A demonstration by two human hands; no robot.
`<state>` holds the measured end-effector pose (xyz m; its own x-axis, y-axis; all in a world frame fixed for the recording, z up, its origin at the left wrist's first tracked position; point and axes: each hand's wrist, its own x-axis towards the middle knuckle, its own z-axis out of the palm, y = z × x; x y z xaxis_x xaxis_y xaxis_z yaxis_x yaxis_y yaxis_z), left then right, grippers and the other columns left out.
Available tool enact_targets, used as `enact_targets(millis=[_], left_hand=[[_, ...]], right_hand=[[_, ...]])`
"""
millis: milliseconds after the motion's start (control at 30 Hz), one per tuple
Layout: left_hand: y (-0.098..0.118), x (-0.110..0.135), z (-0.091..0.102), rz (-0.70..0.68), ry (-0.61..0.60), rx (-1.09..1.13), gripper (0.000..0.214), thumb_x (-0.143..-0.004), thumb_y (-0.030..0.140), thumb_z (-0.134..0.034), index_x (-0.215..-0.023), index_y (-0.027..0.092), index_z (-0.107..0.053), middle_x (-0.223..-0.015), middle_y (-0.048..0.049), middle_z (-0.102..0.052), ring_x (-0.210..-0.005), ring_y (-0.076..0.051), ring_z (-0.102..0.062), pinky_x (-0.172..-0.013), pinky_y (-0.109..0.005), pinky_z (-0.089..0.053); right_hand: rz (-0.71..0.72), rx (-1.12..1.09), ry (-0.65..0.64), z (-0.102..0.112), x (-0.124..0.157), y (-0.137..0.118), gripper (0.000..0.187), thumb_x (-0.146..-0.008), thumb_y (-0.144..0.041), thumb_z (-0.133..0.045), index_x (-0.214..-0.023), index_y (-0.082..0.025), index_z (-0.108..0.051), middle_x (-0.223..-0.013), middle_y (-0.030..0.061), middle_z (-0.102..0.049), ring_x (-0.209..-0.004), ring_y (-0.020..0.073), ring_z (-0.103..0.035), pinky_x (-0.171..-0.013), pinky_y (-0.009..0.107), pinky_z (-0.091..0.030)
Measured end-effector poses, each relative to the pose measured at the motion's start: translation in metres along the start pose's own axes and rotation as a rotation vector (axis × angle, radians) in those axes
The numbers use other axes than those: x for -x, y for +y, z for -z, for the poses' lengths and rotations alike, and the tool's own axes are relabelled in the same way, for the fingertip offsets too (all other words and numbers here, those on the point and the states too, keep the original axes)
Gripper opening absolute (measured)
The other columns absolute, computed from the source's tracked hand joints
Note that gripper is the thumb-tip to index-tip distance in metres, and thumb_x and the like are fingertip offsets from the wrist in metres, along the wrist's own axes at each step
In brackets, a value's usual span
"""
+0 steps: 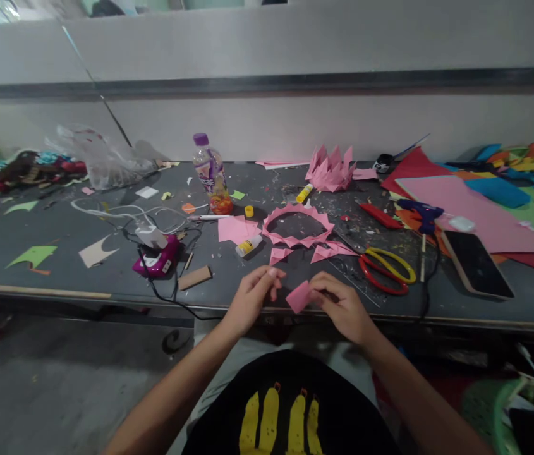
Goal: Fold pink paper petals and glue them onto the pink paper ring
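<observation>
My right hand [340, 303] pinches a small folded piece of pink paper [299, 297] near the table's front edge. Beside it, a little apart from the paper, my left hand [254, 294] is loosely closed, its thumb against the index finger, with nothing seen in it. Just beyond my hands lie small folded pink paper pieces [280, 254]. Behind these is a ring of pointed pink paper folds [271, 234]. An uncapped glue stick [248, 246] lies left of the ring, by pink paper sheets [229, 229]. Scissors [380, 272] with red and yellow handles rest to the right.
A layered pink paper crown [330, 170] stands at the back near another glue stick [304, 193]. A drink bottle [212, 177] and a purple power socket [165, 259] with cables are on the left. A glue gun [421, 213], phone [478, 262] and coloured sheets [479, 208] lie right.
</observation>
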<state>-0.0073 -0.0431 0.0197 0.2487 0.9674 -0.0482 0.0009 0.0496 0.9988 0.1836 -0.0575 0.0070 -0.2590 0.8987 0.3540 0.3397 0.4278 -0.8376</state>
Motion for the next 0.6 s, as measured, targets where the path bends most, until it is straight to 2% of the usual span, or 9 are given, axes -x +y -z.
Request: enact_targets(millis=[67,133,200,267,333,400,467,533,600], left_hand=[[0.004,-0.009,-0.001,0.216,-0.135,0.183,0.040,-0.078,0.050,-0.059,-0.098,0.016,-0.058,-0.083,-0.0030,-0.064,-0.065,-0.012,-0.060,-0.057,-0.023,-0.048],[0.006,-0.018,-0.002,0.393,-0.318,0.322,0.048,-0.068,0.045,-0.072,-0.104,0.017,-0.056,-0.089,-0.0044,-0.066,-0.069,-0.014,-0.064,-0.056,-0.023,-0.050],[0.006,-0.027,-0.004,0.449,-0.393,0.416,0.055,-0.057,0.035,-0.082,-0.102,0.017,-0.057,-0.082,-0.0015,-0.066,-0.065,-0.012,-0.064,-0.056,-0.021,-0.051],[0.004,-0.037,-0.006,0.399,-0.346,0.455,0.052,-0.052,0.025,-0.085,-0.096,0.016,-0.060,-0.074,0.0020,-0.064,-0.060,-0.008,-0.062,-0.056,-0.018,-0.050],[0.001,-0.049,-0.005,0.310,-0.231,0.435,0.040,-0.054,0.020,-0.083,-0.087,0.014,-0.062,-0.071,0.0024,-0.064,-0.058,-0.006,-0.060,-0.055,-0.015,-0.049],[-0.002,-0.059,-0.003,0.249,-0.114,0.402,0.027,-0.060,0.019,-0.079,-0.080,0.012,-0.061,-0.069,0.0011,-0.065,-0.056,-0.006,-0.060,-0.053,-0.014,-0.048],[-0.006,-0.065,0.000,0.237,-0.011,0.412,0.017,-0.067,0.020,-0.073,-0.076,0.013,-0.060,-0.062,0.0014,-0.063,-0.052,-0.006,-0.059,-0.050,-0.013,-0.047],[-0.008,-0.067,0.002,0.249,0.058,0.443,0.014,-0.071,0.021,-0.069,-0.074,0.013,-0.058,-0.056,0.0019,-0.061,-0.049,-0.006,-0.058,-0.047,-0.013,-0.046],[-0.011,-0.065,0.003,0.243,0.100,0.463,0.015,-0.072,0.023,-0.069,-0.074,0.014,-0.057,-0.056,0.0015,-0.061,-0.048,-0.007,-0.058,-0.045,-0.014,-0.045]], right_hand=[[0.065,0.015,0.006,0.001,-0.009,0.002,0.023,-0.088,-0.035,-0.051,-0.078,-0.021,-0.067,-0.078,0.0036,-0.060,-0.072,0.0150,-0.059,-0.064,0.025,-0.050],[0.166,0.052,0.023,0.001,-0.019,0.004,0.021,-0.089,-0.033,-0.051,-0.081,-0.023,-0.068,-0.081,0.0037,-0.060,-0.075,0.0153,-0.060,-0.066,0.026,-0.050],[0.260,0.114,0.044,0.002,-0.027,0.007,0.022,-0.090,-0.030,-0.047,-0.086,-0.025,-0.068,-0.086,0.0043,-0.062,-0.081,0.0163,-0.061,-0.071,0.028,-0.051],[0.302,0.236,0.085,0.009,-0.033,0.012,0.022,-0.091,-0.028,-0.046,-0.094,-0.026,-0.067,-0.093,0.0053,-0.063,-0.090,0.0186,-0.061,-0.079,0.032,-0.050],[0.262,0.423,0.168,0.023,-0.032,0.024,0.023,-0.090,-0.029,-0.047,-0.104,-0.026,-0.064,-0.100,0.0077,-0.063,-0.098,0.0222,-0.059,-0.087,0.038,-0.048],[0.134,0.633,0.285,0.046,-0.025,0.043,0.026,-0.088,-0.032,-0.047,-0.106,-0.021,-0.063,-0.100,0.0114,-0.063,-0.097,0.0261,-0.059,-0.086,0.043,-0.048],[-0.038,0.823,0.343,0.073,-0.012,0.067,0.030,-0.086,-0.039,-0.048,-0.097,-0.016,-0.065,-0.091,0.0145,-0.063,-0.089,0.0300,-0.060,-0.080,0.047,-0.049],[-0.154,0.905,0.322,0.096,0.001,0.090,0.034,-0.082,-0.044,-0.052,-0.094,-0.016,-0.066,-0.086,0.0137,-0.064,-0.083,0.0304,-0.061,-0.076,0.047,-0.050],[-0.204,0.924,0.294,0.111,0.011,0.107,0.036,-0.079,-0.046,-0.053,-0.095,-0.016,-0.065,-0.088,0.0141,-0.064,-0.083,0.0301,-0.061,-0.076,0.046,-0.050]])
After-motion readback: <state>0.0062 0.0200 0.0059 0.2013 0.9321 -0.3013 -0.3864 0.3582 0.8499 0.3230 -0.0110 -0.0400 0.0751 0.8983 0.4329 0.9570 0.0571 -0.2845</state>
